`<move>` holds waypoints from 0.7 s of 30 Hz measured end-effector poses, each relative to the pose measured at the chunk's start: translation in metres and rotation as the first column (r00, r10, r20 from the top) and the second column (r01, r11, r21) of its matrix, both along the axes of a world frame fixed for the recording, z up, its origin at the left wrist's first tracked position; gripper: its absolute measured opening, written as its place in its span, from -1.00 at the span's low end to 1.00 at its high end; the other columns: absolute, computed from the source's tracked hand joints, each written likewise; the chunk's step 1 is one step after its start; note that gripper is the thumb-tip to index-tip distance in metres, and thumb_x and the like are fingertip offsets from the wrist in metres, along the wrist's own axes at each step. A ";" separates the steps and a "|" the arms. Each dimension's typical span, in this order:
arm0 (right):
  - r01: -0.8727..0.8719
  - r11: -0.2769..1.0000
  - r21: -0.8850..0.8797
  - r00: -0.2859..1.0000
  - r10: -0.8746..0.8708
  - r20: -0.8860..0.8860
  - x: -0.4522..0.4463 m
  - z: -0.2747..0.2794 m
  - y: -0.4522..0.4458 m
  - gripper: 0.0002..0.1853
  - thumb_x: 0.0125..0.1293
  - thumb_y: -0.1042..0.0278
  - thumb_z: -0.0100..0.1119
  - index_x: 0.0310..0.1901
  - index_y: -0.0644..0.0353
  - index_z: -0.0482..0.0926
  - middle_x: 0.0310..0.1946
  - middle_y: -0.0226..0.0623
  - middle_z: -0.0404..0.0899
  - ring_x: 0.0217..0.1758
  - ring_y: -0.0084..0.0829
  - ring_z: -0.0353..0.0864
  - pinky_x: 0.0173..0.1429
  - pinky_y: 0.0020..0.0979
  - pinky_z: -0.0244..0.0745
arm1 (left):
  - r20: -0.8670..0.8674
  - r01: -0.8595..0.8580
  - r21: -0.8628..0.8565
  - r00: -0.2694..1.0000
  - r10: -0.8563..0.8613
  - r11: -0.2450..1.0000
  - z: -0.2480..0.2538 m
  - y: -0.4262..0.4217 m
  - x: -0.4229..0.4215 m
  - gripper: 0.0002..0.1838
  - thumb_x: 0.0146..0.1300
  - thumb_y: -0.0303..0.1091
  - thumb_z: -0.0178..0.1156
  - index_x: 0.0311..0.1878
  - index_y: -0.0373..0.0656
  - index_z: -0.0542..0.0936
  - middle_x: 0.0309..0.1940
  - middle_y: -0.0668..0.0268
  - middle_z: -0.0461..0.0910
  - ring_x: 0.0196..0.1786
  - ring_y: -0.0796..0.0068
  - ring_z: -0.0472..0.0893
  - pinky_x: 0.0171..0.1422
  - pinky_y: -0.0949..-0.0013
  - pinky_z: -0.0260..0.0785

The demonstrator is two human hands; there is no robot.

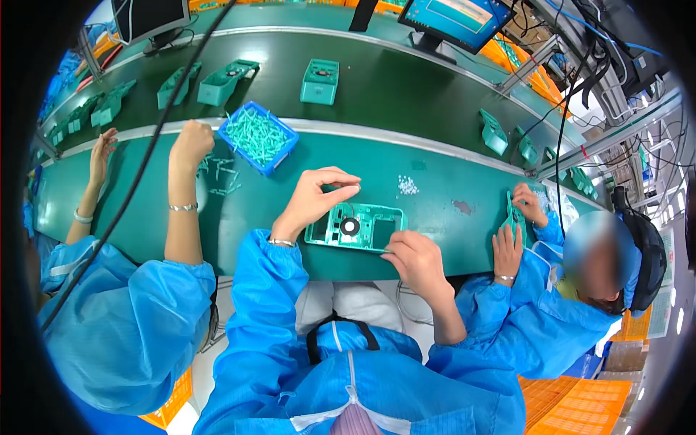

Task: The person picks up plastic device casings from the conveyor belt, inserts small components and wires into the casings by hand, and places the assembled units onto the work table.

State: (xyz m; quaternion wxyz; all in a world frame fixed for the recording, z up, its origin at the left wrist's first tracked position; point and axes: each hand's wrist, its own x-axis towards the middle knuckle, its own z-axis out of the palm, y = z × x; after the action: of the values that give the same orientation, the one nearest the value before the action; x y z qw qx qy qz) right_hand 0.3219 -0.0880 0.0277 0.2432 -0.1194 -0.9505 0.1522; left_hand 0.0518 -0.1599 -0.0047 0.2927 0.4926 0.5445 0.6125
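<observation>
In front of me on the bench lies a green plastic housing (395,220), its open side up, with a round black part with a white centre (349,226) inside. My left hand (317,201) hovers over its upper left part, thumb and forefinger pinched together; a tiny pale bit shows at the fingertips, too small to name. With fingers closed, my right hand (419,262) grips the housing's lower right edge. Beyond the housing is a small pile of white pieces (407,185).
A blue bin (288,154) holds many green strips, with loose strips (226,176) beside it. More housings, one here (319,81), stand on the conveyor behind. Co-workers sit on both sides, the right one's hand (507,250) at a green part. A black cable (145,163) crosses the left.
</observation>
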 end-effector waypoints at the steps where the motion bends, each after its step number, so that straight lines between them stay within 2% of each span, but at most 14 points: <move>1: 0.000 1.000 -0.014 1.000 0.000 -0.005 -0.001 0.002 0.000 -0.75 0.03 0.51 0.54 -0.24 0.21 0.68 -0.17 -0.27 0.66 -0.17 -0.18 0.70 -0.14 -0.16 0.60 | -0.015 -0.098 0.105 0.995 0.100 0.990 0.002 0.000 0.000 -0.84 0.43 -0.49 0.36 -0.03 -0.33 0.82 -0.12 0.19 0.79 -0.08 0.44 0.74 0.04 0.39 0.58; 3: 0.013 1.000 0.010 0.999 -0.012 -0.041 -0.001 0.010 0.004 -0.77 0.04 0.49 0.55 -0.26 0.20 0.68 -0.21 -0.26 0.67 -0.23 -0.16 0.70 -0.18 -0.15 0.60 | 0.129 -0.293 0.259 0.955 0.268 0.920 0.001 0.001 -0.003 -0.87 0.43 -0.49 0.35 -0.10 -0.36 0.81 -0.11 0.17 0.79 -0.05 0.43 0.74 0.04 0.39 0.59; 4: 0.068 0.998 -0.008 0.994 -0.068 -0.082 -0.001 0.013 0.008 -0.78 0.06 0.49 0.55 -0.28 0.21 0.68 -0.21 -0.25 0.66 -0.25 -0.14 0.69 -0.21 -0.14 0.59 | 0.180 -0.395 0.335 0.918 0.354 0.855 0.001 0.001 -0.003 -0.85 0.48 -0.51 0.28 -0.15 -0.38 0.79 -0.14 0.16 0.79 -0.10 0.44 0.73 0.02 0.38 0.58; 5: 0.121 0.992 -0.030 0.985 -0.124 -0.120 -0.002 0.017 0.014 -0.80 0.09 0.49 0.55 -0.29 0.21 0.67 -0.22 -0.23 0.66 -0.28 -0.11 0.69 -0.23 -0.13 0.58 | 0.155 -0.484 0.337 0.875 0.459 0.808 0.001 -0.002 -0.007 -0.83 0.50 -0.51 0.26 -0.20 -0.39 0.77 -0.19 0.18 0.78 -0.17 0.48 0.70 -0.05 0.41 0.54; 7: 0.168 0.982 -0.082 0.973 -0.178 -0.146 -0.010 0.028 0.030 -0.81 0.14 0.47 0.55 -0.29 0.25 0.67 -0.22 -0.17 0.65 -0.30 -0.07 0.68 -0.24 -0.14 0.57 | 0.213 -0.557 0.339 0.830 0.515 0.758 0.000 -0.003 -0.008 -0.83 0.49 -0.51 0.26 -0.22 -0.37 0.77 -0.25 0.21 0.77 -0.24 0.51 0.66 -0.13 0.43 0.50; 9: 0.403 0.908 -0.117 0.908 -0.412 -0.075 -0.030 0.043 0.055 -0.80 0.16 0.44 0.55 -0.29 0.27 0.66 -0.20 -0.09 0.65 -0.25 0.00 0.70 -0.20 -0.11 0.58 | 0.195 -0.525 0.339 0.851 0.488 0.780 -0.009 0.001 -0.008 -0.83 0.48 -0.51 0.27 -0.24 -0.36 0.77 -0.27 0.22 0.76 -0.24 0.51 0.66 -0.15 0.43 0.49; 10: 0.426 0.903 -0.061 0.895 -0.430 -0.117 -0.043 0.041 0.075 -0.79 0.15 0.41 0.55 -0.28 0.28 0.67 -0.18 -0.06 0.66 -0.23 0.05 0.71 -0.17 -0.09 0.59 | 0.180 -0.490 0.330 0.872 0.456 0.807 -0.009 0.002 -0.008 -0.83 0.47 -0.50 0.28 -0.26 -0.35 0.76 -0.29 0.24 0.75 -0.24 0.51 0.66 -0.16 0.42 0.48; 12: 0.436 0.900 -0.003 0.885 -0.430 -0.176 -0.074 0.032 0.121 -0.77 0.15 0.39 0.55 -0.27 0.28 0.67 -0.16 -0.04 0.67 -0.21 0.09 0.71 -0.14 -0.06 0.60 | 0.043 -0.441 0.335 0.890 0.455 0.833 -0.002 0.002 -0.001 -0.84 0.42 -0.51 0.33 -0.33 -0.32 0.76 -0.36 0.22 0.74 -0.29 0.47 0.68 -0.19 0.39 0.49; 14: 0.571 0.821 -0.006 0.817 -0.569 -0.090 -0.108 0.028 0.161 -0.74 0.18 0.27 0.49 -0.22 0.26 0.70 -0.14 0.00 0.70 -0.13 0.15 0.74 -0.07 0.03 0.63 | -0.042 -0.390 0.353 0.902 0.431 0.851 -0.001 0.005 0.004 -0.84 0.39 -0.51 0.36 -0.37 -0.31 0.74 -0.40 0.19 0.73 -0.33 0.41 0.68 -0.22 0.35 0.50; 15: 0.553 0.833 -0.005 0.828 -0.551 -0.106 -0.123 0.029 0.179 -0.74 0.18 0.27 0.49 -0.22 0.26 0.70 -0.14 0.00 0.70 -0.13 0.15 0.74 -0.07 0.03 0.63 | -0.063 -0.365 0.393 0.905 0.421 0.844 -0.005 0.008 0.005 -0.83 0.38 -0.51 0.37 -0.38 -0.31 0.74 -0.42 0.17 0.72 -0.36 0.37 0.68 -0.24 0.33 0.50; 17: 0.697 0.714 0.073 0.692 -0.696 0.193 -0.153 0.029 0.213 -0.70 0.20 0.14 0.39 -0.23 0.22 0.69 -0.12 0.01 0.72 -0.03 0.12 0.73 -0.03 0.06 0.60 | -0.150 -0.315 0.339 0.912 0.381 0.887 -0.008 0.007 0.006 -0.84 0.35 -0.50 0.37 -0.40 -0.27 0.74 -0.42 0.19 0.73 -0.34 0.36 0.72 -0.21 0.34 0.52; 19: 0.712 0.688 0.140 0.690 -0.723 0.042 -0.170 0.012 0.241 -0.69 0.26 0.10 0.29 -0.16 0.18 0.72 -0.05 0.01 0.75 0.01 0.15 0.74 0.03 0.10 0.65 | -0.240 -0.299 0.357 0.886 0.396 0.885 -0.012 0.008 0.007 -0.82 0.32 -0.47 0.41 -0.44 -0.22 0.73 -0.42 0.20 0.73 -0.36 0.29 0.72 -0.23 0.28 0.52; 21: 0.755 0.643 0.131 0.634 -0.766 0.107 -0.186 0.008 0.258 -0.67 0.29 0.09 0.27 -0.08 0.15 0.73 -0.01 0.00 0.75 0.05 0.15 0.75 0.09 0.12 0.67 | -0.277 -0.284 0.385 0.872 0.403 0.878 -0.013 0.009 0.007 -0.80 0.30 -0.39 0.45 -0.47 -0.16 0.70 -0.41 0.25 0.73 -0.37 0.24 0.71 -0.25 0.23 0.49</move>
State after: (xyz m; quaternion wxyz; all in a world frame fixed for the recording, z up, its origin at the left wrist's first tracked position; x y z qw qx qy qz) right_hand 0.1359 0.1702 0.0354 0.2156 -0.5105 -0.8323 -0.0090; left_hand 0.0589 -0.1512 -0.0173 -0.0109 0.5288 0.5564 0.6409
